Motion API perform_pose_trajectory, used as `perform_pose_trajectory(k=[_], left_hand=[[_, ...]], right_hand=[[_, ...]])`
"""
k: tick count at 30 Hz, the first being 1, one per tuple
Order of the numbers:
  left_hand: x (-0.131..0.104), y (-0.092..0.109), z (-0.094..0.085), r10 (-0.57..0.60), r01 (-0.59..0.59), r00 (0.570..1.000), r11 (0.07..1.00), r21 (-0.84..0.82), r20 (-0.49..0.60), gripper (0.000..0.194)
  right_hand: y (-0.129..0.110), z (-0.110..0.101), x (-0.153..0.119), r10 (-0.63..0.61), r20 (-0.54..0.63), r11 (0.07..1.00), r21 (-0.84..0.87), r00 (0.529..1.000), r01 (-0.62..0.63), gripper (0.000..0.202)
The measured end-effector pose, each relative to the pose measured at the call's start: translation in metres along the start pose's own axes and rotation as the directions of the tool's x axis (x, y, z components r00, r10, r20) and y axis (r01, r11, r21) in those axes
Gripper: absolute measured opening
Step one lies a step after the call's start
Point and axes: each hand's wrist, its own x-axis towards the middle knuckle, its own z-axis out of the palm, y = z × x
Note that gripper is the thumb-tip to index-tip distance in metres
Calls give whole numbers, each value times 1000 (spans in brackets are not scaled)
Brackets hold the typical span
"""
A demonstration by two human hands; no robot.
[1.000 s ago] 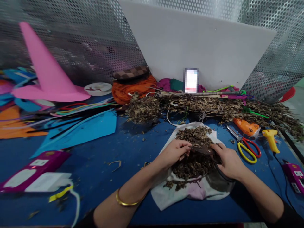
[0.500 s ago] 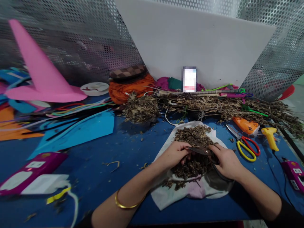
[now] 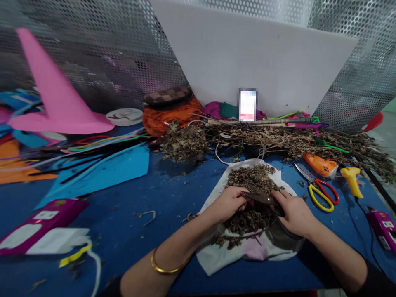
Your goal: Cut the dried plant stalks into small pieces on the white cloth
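Dark scissors (image 3: 259,198) lie over a heap of dried plant bits (image 3: 247,177) on a white cloth (image 3: 213,256). My right hand (image 3: 293,212) is wrapped round their handles, which are partly hidden by the fingers. On the heap's left side my left hand (image 3: 230,203) is closed, thumb against fingers, right by the blade tips. What it pinches is too small and too hidden to make out. A gold bangle (image 3: 167,268) circles my left wrist.
Red-and-yellow scissors (image 3: 321,192), an orange packet (image 3: 320,165) and a yellow glue gun (image 3: 351,179) lie right. Dried stalks (image 3: 262,136) stretch along the back. Left are a pink cone hat (image 3: 55,99), blue sheet (image 3: 123,167) and purple power strip (image 3: 46,222).
The scissor handles have shifted slightly within my right hand, and its fingers sit a little differently. My left hand has barely moved. The view has shifted very slightly.
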Motion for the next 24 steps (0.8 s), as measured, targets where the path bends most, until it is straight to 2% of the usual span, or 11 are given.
perform_pose_trajectory(k=[7, 15, 21, 24], left_hand=[[3, -4, 1, -5, 5, 1000, 1000, 2, 15, 20], [1, 0, 1, -12, 12, 1000, 1000, -18, 5, 20], [-1, 4, 5, -6, 6, 1000, 999, -37, 19, 18], [0, 4, 6, -6, 7, 1000, 999, -42, 23, 18]], right_hand=[[1, 3, -1, -7, 23, 1000, -5, 1000, 7, 45], [2, 4, 0, 8, 28, 1000, 1, 1000, -8, 46], [-1, 6, 1, -18, -11, 1000, -5, 1000, 18, 52], [-1, 8, 1, -9, -3, 1000, -17, 1000, 9, 49]])
